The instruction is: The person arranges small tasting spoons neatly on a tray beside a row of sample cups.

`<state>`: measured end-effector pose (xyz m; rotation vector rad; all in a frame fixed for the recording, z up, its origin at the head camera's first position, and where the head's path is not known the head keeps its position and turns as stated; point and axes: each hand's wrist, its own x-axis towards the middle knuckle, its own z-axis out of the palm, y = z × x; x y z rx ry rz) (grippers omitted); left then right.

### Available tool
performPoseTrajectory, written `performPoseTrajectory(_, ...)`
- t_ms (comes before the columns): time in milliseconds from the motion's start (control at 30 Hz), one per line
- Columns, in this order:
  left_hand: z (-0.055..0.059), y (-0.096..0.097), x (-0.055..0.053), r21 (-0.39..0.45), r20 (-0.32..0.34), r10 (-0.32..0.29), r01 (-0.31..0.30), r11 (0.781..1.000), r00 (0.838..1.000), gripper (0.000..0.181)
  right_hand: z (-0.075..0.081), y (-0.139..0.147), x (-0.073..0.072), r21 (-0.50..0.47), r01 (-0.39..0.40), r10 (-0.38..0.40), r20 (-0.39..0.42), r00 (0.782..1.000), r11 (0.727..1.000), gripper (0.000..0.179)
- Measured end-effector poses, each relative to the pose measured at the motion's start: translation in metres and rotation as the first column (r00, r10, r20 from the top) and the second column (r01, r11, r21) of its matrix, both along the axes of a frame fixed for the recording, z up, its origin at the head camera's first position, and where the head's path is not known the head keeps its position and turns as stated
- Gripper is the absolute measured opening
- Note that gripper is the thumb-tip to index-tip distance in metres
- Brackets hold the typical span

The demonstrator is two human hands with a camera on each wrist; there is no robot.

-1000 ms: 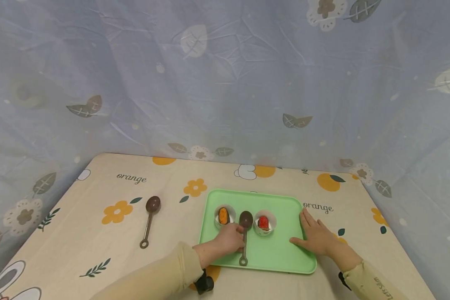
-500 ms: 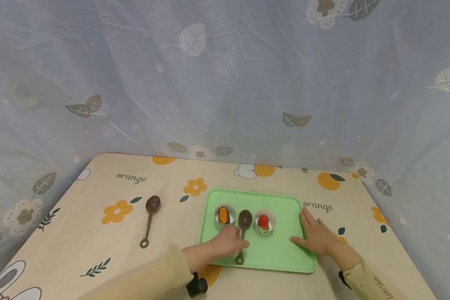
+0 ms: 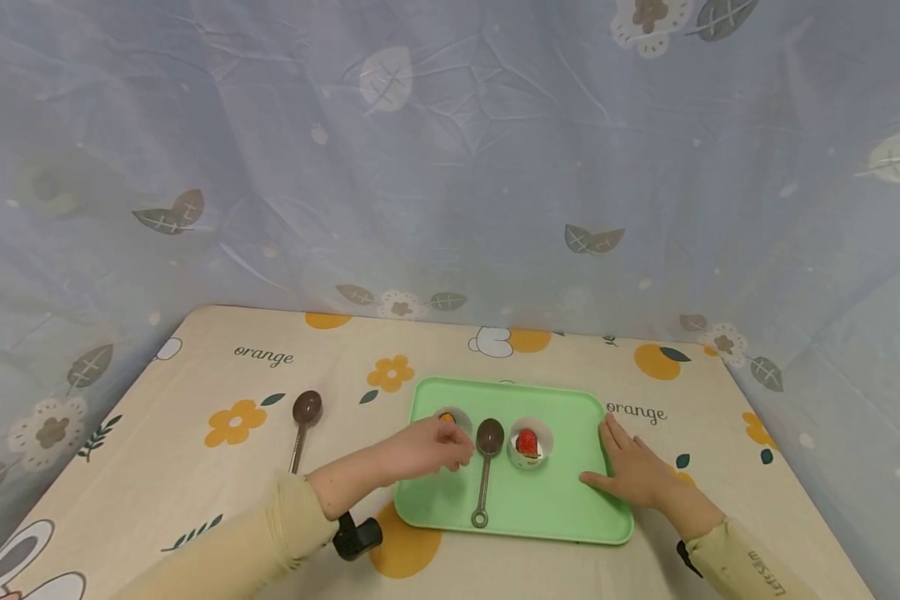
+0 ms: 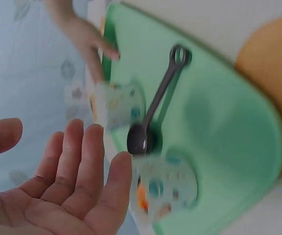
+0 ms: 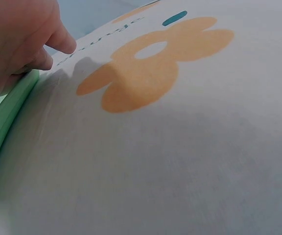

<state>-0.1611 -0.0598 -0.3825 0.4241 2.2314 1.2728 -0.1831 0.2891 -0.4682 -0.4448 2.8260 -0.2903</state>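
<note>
My left hand (image 3: 429,448) hovers over the left part of the green tray (image 3: 562,512), holding nothing, its fingers loosely bent in the left wrist view. Just to its right a brown spoon (image 3: 489,440) lies on the tray, bowl toward the back. Partly hidden behind the hand is a patterned white paper cup (image 4: 175,188) with an orange-topped toy sushi piece (image 4: 142,198) inside. Right of the spoon stands a second paper cup (image 3: 543,435), containing a red-topped piece (image 3: 527,443). With straight, spread fingers, my right hand (image 3: 632,471) rests on the tray's right rim.
Another brown spoon (image 3: 307,410) lies on the cloth left of the tray, its handle end hidden by the left arm. The table wears a cream cloth (image 3: 345,350) printed with oranges and flowers. A grey-blue curtain (image 3: 450,183) hangs behind and at the sides.
The spoon on the tray has shifted slightly left, and my left hand has let go of it and drawn away up and left, now covering the left cup. My right hand stays put.
</note>
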Motion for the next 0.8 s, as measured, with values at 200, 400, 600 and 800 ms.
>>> performPoseTrajectory(200, 0.003, -0.029, -0.011, 0.018, -0.002, 0.087, -0.087, 0.996, 0.996, 0.028, 0.001, 0.0, 0.001, -0.006, 0.008, -0.008, 0.008, 1.0, 1.0, 0.102)
performPoseTrajectory(400, 0.002, -0.063, -0.018, -0.012, -0.001, 0.178, -0.178, 0.984, 0.984, 0.036, 0.002, -0.001, 0.002, -0.007, 0.013, -0.013, 0.004, 1.0, 1.0, 0.101)
performPoseTrajectory(600, -0.001, -0.094, -0.023, -0.057, -0.007, 0.266, -0.266, 0.962, 0.964, 0.04, 0.003, -0.001, 0.002, -0.007, 0.021, -0.021, 0.001, 1.0, 1.0, 0.1)
performPoseTrajectory(800, -0.003, -0.126, -0.024, -0.085, -0.013, 0.323, -0.323, 0.942, 0.946, 0.044, 0.002, -0.001, 0.002, -0.01, 0.016, -0.016, 0.0, 1.0, 1.0, 0.1)
